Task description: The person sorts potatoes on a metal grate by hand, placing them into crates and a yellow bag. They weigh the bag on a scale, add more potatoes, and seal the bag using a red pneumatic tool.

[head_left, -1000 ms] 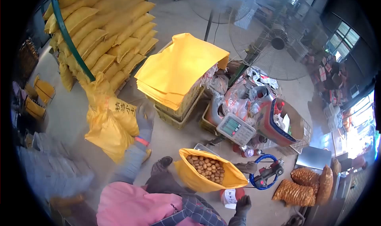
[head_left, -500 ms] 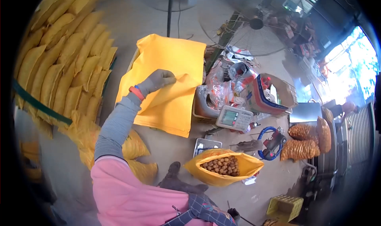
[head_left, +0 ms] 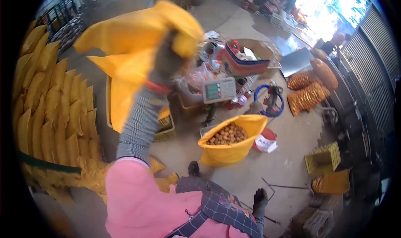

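Observation:
My left hand (head_left: 169, 58), in a grey glove with a red band at the wrist, is raised and smeared by motion. It grips an empty yellow sack (head_left: 125, 31), which folds over the hand and trails to the left. Below it, more flat yellow sacks (head_left: 129, 83) lie stacked on a crate (head_left: 167, 131). An open yellow sack (head_left: 232, 152) stands upright on the floor to the right, holding many brown, round, nut-like items (head_left: 227, 134). I do not see my right hand.
Filled yellow sacks (head_left: 50, 104) are piled at the left. A scale display (head_left: 219, 90) stands by a cardboard box (head_left: 246, 62). A red bucket (head_left: 266, 140), blue hose ring (head_left: 267, 100), filled mesh bags (head_left: 309, 98), yellow crate (head_left: 322, 158) and metal rods (head_left: 288, 186) lie rightward.
My left hand has lifted a yellow sack off the stack, raising it up and away. The view has shifted, bringing more of the right-hand floor into sight.

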Available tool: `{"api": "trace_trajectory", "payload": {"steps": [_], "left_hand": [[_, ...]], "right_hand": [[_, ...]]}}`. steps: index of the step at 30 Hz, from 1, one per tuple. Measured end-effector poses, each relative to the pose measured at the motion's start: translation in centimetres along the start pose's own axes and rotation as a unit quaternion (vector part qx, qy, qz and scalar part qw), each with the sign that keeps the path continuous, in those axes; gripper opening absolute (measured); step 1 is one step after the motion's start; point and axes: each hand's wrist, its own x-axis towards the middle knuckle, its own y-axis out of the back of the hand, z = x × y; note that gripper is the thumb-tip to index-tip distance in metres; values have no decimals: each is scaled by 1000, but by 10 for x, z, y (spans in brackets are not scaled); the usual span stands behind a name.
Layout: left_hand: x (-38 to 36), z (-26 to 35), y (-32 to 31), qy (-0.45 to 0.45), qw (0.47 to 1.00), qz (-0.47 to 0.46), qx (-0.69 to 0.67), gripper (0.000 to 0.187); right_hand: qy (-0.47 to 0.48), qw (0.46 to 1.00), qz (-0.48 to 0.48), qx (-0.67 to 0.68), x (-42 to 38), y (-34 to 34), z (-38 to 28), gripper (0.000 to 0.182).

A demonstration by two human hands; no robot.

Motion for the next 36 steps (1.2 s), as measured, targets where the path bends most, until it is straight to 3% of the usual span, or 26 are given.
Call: {"api": "trace_trajectory", "payload": {"steps": [1, 2, 3, 4, 5, 6, 7, 8, 9, 11, 12, 13, 15, 16, 17, 18, 19, 20, 21, 23, 25, 29, 30, 31, 34, 36], "left_hand": [[-49, -61, -64, 246, 953, 176, 35, 31], [-140, -169, -74, 73, 960, -105, 249, 28], [-189, -185, -179, 380, 906, -159, 92, 36], [-222, -175, -274, 510, 840, -183, -33, 30], [-312, -233, -344, 378, 874, -306, -1, 26], [-334, -203, -409, 316, 872, -371, 33, 24], [-311, -170, -460, 462, 759, -459, 9, 25], [-327, -173, -490, 469, 799, -374, -51, 26], [-345, -175, -519, 474, 827, -282, -108, 27], [-366, -195, -546, 527, 795, -279, -111, 33], [-379, -210, -554, 576, 766, -267, -106, 40], [-401, -225, -563, 579, 757, -284, -106, 40], [-445, -251, -579, 542, 770, -338, -20, 54], [-455, -256, -584, 567, 727, -387, -12, 59], [-463, -258, -586, 590, 675, -443, -12, 65], [-474, -260, -591, 610, 668, -425, -32, 63], [-486, -266, -598, 629, 660, -408, -53, 62], [-499, -280, -604, 617, 681, -395, -22, 60], [-507, -295, -613, 601, 704, -378, 11, 57], [-474, -314, -648, 592, 683, -413, 112, 50], [-464, -349, -665, 617, 689, -379, -24, 44], [-450, -393, -721, 651, 682, -311, -123, 38], [-454, -406, -729, 703, 626, -309, -132, 34], [-454, -423, -741, 702, 625, -311, -143, 34], [-457, -468, -771, 662, 660, -351, -58, 30], [-458, -491, -784, 668, 641, -375, -47, 24]], "right_hand": [[79, 995, -56, 12, -31, -31, -22, 35], [129, 984, -124, 1, -61, -61, -48, 38], [200, 961, -180, -59, -100, -89, -74, 39], [247, 941, -207, -106, -114, -72, -73, 40], [292, 916, -229, -154, -123, -49, -77, 40], [303, 916, -214, -152, -122, -5, -67, 40], [304, 947, -60, -87, -122, 49, -46, 41], [294, 951, 94, -15, -126, 90, -29, 44], [340, 915, 120, -184, -160, 101, -50, 44], [324, 935, 136, -41, -203, 130, -88, 32], [342, 922, 181, -20, -230, 109, -120, 12], [343, 919, 194, -5, -217, 139, -126, 12], [94, 908, 188, -362, -187, 215, -138, 35], [100, 853, 259, -441, -185, 204, -173, 26], [300, 773, 231, -508, -119, 288, -123, 24], [294, 870, 290, -270, -132, 248, -175, 43], [377, 773, 232, -455, -93, 292, -169, 36], [167, 936, 238, -198, -91, 278, -201, 30], [240, 955, 167, -54, -60, 294, -191, 29], [219, 970, 99, 34, -85, 274, -244, 25], [208, 973, 84, -54, -64, 300, -259, 24], [169, 969, 166, -67, -51, 327, -299, 30], [163, 967, 179, -72, -53, 336, -304, 30], [170, 962, 199, -79, -47, 347, -317, 32], [174, 951, 238, -98, -18, 388, -337, 36], [193, 943, 254, -96, -1, 409, -332, 35]]}}
